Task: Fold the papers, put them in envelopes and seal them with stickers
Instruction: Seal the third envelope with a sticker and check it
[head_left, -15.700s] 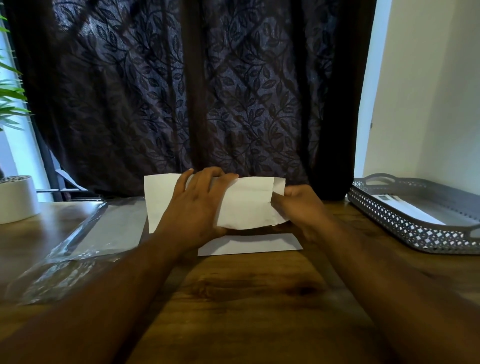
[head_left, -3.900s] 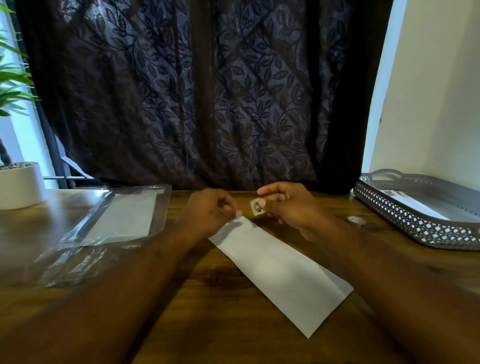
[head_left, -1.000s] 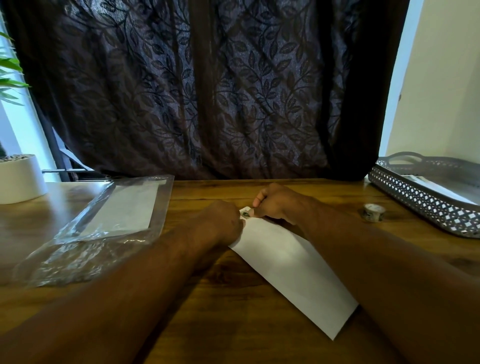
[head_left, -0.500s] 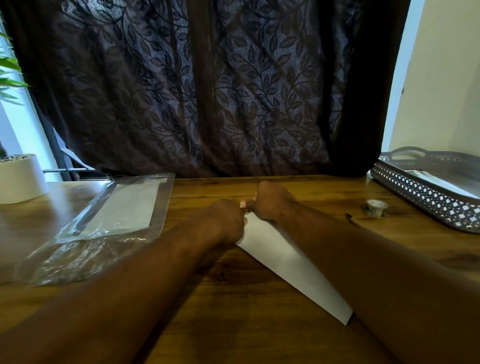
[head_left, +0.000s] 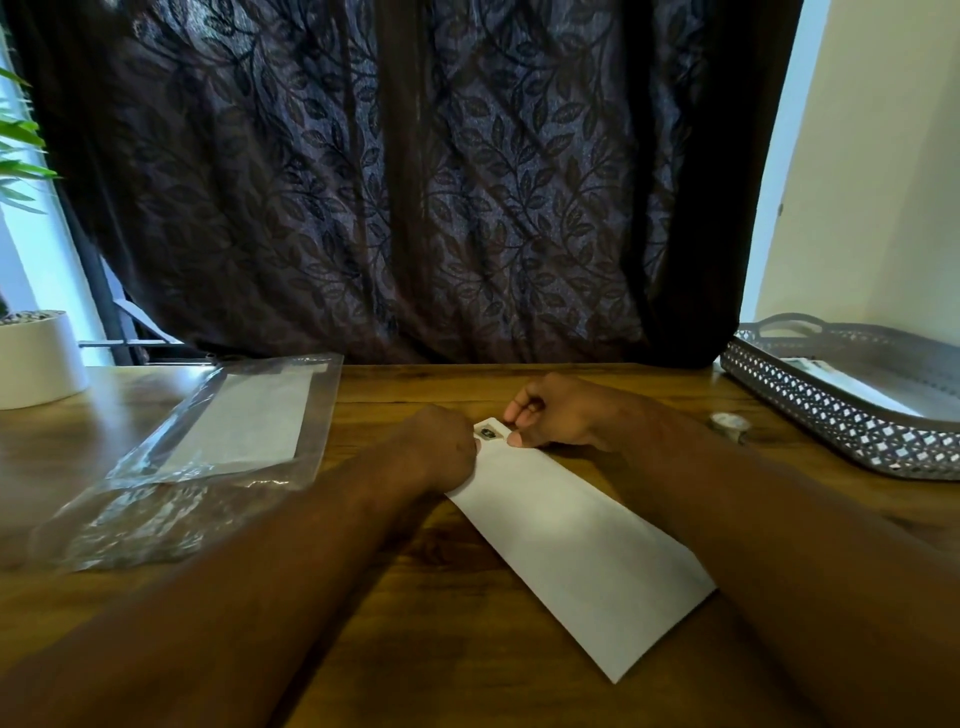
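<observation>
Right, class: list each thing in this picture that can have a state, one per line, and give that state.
White envelope: flat on the table, angled.
Sticker: on the envelope's far end.
Left hand: fisted, resting on the envelope.
Right hand: fingertips beside the sticker.
Plastic sleeve: lying flat, envelopes inside.
Grey tray: holds paper.
</observation>
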